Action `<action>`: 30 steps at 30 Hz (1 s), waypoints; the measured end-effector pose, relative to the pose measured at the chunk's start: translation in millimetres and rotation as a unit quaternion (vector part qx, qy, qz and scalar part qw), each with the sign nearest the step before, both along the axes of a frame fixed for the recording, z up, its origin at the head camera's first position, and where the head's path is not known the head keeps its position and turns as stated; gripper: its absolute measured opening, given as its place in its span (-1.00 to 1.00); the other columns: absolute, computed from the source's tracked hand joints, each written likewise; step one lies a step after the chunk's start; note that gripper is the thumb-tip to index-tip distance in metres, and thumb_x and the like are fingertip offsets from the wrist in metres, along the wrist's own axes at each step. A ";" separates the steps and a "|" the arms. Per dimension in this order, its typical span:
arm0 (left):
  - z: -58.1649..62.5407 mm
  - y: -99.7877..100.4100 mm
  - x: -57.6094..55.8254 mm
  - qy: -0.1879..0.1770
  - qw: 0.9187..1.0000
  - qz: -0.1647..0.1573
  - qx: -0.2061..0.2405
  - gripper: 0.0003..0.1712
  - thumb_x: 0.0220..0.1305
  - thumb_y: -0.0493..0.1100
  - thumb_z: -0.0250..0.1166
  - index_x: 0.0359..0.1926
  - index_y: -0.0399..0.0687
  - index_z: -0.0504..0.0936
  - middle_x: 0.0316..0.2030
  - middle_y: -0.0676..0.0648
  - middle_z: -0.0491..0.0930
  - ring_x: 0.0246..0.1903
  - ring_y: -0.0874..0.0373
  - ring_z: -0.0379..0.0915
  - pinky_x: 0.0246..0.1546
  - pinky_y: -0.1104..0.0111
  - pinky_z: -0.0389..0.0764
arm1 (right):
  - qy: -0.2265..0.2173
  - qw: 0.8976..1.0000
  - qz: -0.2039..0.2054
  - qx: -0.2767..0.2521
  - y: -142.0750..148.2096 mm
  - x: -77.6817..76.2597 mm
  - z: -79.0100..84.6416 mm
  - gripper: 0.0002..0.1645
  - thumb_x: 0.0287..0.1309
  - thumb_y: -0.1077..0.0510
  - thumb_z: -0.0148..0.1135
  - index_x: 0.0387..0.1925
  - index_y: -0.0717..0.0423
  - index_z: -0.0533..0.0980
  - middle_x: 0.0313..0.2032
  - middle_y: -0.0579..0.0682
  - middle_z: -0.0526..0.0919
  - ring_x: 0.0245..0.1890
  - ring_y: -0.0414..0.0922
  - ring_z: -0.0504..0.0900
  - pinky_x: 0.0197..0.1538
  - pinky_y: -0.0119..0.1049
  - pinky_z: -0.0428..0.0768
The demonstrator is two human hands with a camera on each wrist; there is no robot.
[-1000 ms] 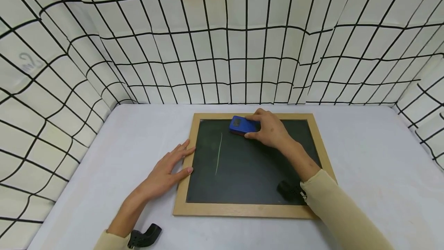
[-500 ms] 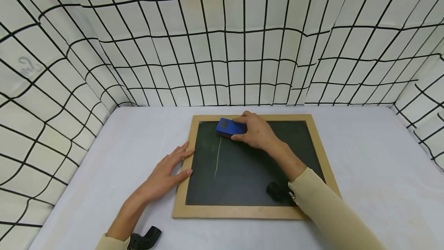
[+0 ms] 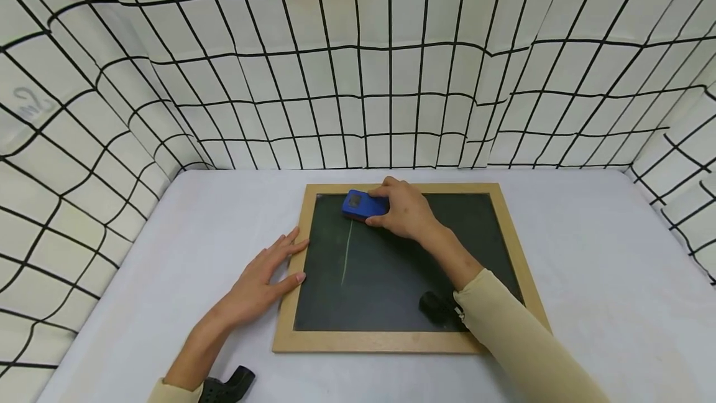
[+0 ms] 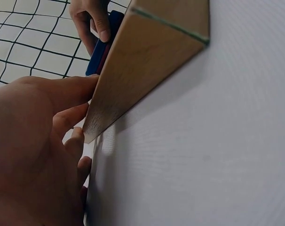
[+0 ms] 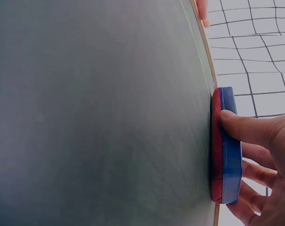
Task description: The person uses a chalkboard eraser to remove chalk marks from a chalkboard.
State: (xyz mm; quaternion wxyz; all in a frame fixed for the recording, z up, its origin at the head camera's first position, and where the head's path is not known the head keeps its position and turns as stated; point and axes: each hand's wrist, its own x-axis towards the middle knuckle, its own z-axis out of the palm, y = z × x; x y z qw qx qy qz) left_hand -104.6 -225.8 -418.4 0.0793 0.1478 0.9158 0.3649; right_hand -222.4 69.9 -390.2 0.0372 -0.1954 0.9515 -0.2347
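Note:
A wood-framed chalkboard (image 3: 414, 278) lies on the white table, with a thin, near-vertical chalk line (image 3: 347, 254) on its left part. My right hand (image 3: 407, 209) grips a blue chalkboard eraser (image 3: 358, 203) between thumb and fingers near the board's far edge. In the right wrist view the red felt side of the eraser (image 5: 217, 150) faces the board surface. The eraser covers the top end of the line. My left hand (image 3: 263, 282) rests with spread fingers on the left side of the frame; the left wrist view shows its fingertips touching the frame's edge (image 4: 133, 70).
White table cloth (image 3: 604, 266) surrounds the board. Behind and at both sides rise white walls with a black grid (image 3: 391, 73). Dark wrist-worn devices (image 3: 229, 384) show at both sleeves; the right one overlaps the board's lower right.
My right hand has slid the eraser left along the board's far side until it covers the top of the chalk line. My left hand stays on the frame.

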 end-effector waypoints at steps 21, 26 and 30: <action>0.4 -2.5 -1.6 -0.004 1.000 0.003 -0.009 -0.29 0.50 0.08 0.24 0.57 0.11 0.31 0.68 -0.15 0.00 0.67 -0.30 -0.22 0.58 -0.34 -0.23 | -0.030 0.999 0.038 0.024 -20.2 35.6 7.6 -0.29 0.13 -0.11 0.58 0.33 -0.19 0.60 0.17 -0.05 0.60 0.10 -0.01 0.57 0.32 0.02 0.53; 0.2 -1.8 -1.2 0.002 1.000 0.004 -0.011 -0.30 0.50 0.05 0.25 0.57 0.09 0.33 0.67 -0.16 0.02 0.66 -0.31 -0.20 0.58 -0.35 -0.20 | -0.035 0.996 0.080 0.019 -20.3 50.9 8.6 -0.31 0.06 -0.09 0.63 0.26 -0.19 0.65 0.00 -0.09 0.61 -0.04 -0.07 0.55 0.23 -0.03 0.54; -0.3 -1.9 -1.0 0.006 1.000 0.003 -0.014 -0.31 0.50 0.04 0.24 0.57 0.08 0.33 0.67 -0.17 0.03 0.66 -0.32 -0.19 0.57 -0.36 -0.19 | -0.045 0.993 0.112 0.010 -18.1 66.9 9.7 -0.31 0.03 -0.08 0.65 0.24 -0.20 0.66 -0.05 -0.11 0.61 -0.06 -0.10 0.53 0.11 -0.11 0.54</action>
